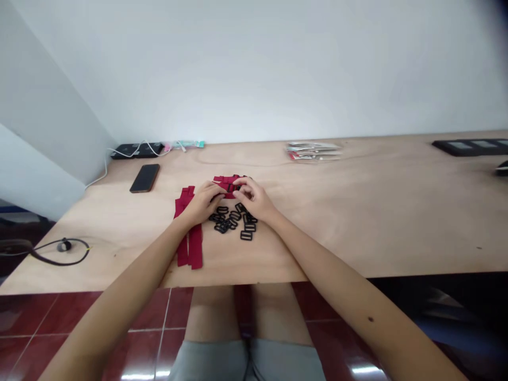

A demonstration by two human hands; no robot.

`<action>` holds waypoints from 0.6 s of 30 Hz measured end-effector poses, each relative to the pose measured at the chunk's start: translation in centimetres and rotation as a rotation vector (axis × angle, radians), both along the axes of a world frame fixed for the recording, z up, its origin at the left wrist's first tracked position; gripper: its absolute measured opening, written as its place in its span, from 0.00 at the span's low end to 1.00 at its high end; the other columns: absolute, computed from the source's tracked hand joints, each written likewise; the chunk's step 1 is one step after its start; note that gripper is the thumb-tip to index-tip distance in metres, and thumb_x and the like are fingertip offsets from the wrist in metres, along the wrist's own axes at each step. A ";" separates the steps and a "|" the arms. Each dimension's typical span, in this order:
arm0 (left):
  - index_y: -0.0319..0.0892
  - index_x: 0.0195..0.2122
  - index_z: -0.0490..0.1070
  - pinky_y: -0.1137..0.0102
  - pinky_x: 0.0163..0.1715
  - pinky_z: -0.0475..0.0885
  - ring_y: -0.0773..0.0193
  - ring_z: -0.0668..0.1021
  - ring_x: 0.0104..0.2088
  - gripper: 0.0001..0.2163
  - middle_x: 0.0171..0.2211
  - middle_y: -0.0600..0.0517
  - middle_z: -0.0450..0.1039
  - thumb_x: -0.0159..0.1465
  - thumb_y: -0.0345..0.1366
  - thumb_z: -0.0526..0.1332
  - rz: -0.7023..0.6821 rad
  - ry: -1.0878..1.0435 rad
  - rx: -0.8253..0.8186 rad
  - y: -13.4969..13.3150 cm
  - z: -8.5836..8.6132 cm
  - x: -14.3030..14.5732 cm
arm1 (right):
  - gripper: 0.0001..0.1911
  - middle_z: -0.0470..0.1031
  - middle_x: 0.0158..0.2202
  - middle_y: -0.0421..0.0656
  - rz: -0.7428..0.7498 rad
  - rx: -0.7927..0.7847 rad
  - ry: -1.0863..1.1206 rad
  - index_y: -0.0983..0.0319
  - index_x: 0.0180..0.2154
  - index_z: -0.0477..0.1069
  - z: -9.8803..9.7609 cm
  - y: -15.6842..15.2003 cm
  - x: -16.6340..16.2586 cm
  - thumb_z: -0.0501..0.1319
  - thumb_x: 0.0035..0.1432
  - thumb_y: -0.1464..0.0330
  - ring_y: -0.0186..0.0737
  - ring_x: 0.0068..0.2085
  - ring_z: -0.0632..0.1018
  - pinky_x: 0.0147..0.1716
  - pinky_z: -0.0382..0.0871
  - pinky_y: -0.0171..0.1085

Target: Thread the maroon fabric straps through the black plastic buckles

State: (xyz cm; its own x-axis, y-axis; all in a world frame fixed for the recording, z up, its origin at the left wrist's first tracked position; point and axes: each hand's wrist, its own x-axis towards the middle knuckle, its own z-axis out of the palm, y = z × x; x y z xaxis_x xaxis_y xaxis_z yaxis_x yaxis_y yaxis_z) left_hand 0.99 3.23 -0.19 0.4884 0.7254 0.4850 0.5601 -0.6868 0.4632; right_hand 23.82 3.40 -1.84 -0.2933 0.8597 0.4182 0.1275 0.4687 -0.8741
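The short dark-red webbing strap (pixel 223 184) sat pinched between both hands, a little left of the table's middle and well back from the near edge. A black plastic slide buckle (pixel 234 187) rode on it, half hidden by fingers. The left hand (pixel 203 201) had its fingertips closed on the strap's left end. The right hand (pixel 254 197) curled narrowly over the right end and the buckle, and I could not see its thumb.

Just on the near side of the hands lay a loose heap of black plastic buckles (pixel 234 219), close against the right wrist. Left of the heap, under the left wrist, a bundle of long dark-red webbing strips (pixel 189 246) ran toward the near edge and stopped just short of it.

On the pale plywood table (pixel 357 222), the widest stretch of wood lay right of the hands, out to a flat black tray (pixel 470 146) at the far right. A black smartphone (pixel 145 178) lay at the far left, a stack of flat packets (pixel 313 151) by the wall, and a looped black cable (pixel 59 251) near the left edge.
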 end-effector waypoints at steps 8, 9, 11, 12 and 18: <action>0.41 0.47 0.77 0.60 0.49 0.77 0.56 0.82 0.43 0.11 0.45 0.46 0.83 0.73 0.36 0.56 0.177 -0.211 -0.103 1.1 -0.8 -0.6 | 0.08 0.74 0.31 0.41 -0.033 0.162 -0.235 0.59 0.37 0.77 -0.2 0.0 -1.0 0.68 0.65 0.61 0.42 0.34 0.73 0.40 0.66 0.42; 0.41 0.47 0.77 0.60 0.49 0.77 0.55 0.82 0.43 0.11 0.45 0.46 0.83 0.73 0.36 0.55 0.174 -0.221 -0.106 1.1 -0.7 -0.5 | 0.08 0.76 0.34 0.43 -0.006 0.203 -0.311 0.59 0.37 0.79 -0.2 0.0 -1.1 0.71 0.63 0.62 0.44 0.38 0.75 0.43 0.67 0.44; 0.41 0.47 0.78 0.60 0.50 0.77 0.55 0.82 0.46 0.11 0.46 0.46 0.83 0.73 0.37 0.56 0.164 -0.227 -0.111 0.9 -0.6 -0.3 | 0.08 0.78 0.38 0.45 0.036 0.251 -0.444 0.60 0.39 0.82 -0.2 0.1 -1.2 0.74 0.61 0.63 0.47 0.43 0.75 0.48 0.67 0.46; 0.42 0.48 0.78 0.60 0.51 0.77 0.54 0.82 0.47 0.12 0.46 0.46 0.83 0.73 0.37 0.56 0.160 -0.225 -0.114 0.8 -0.5 -0.2 | 0.08 0.78 0.39 0.46 0.052 0.259 -0.496 0.59 0.40 0.83 -0.3 0.2 -1.2 0.74 0.61 0.62 0.48 0.44 0.75 0.49 0.66 0.46; 0.42 0.46 0.78 0.59 0.52 0.76 0.54 0.82 0.46 0.11 0.45 0.46 0.83 0.74 0.41 0.59 0.160 -0.221 -0.096 0.4 -0.5 0.2 | 0.08 0.78 0.43 0.47 0.081 0.248 -0.573 0.58 0.41 0.81 -0.6 0.7 -0.8 0.73 0.62 0.62 0.54 0.51 0.71 0.54 0.64 0.49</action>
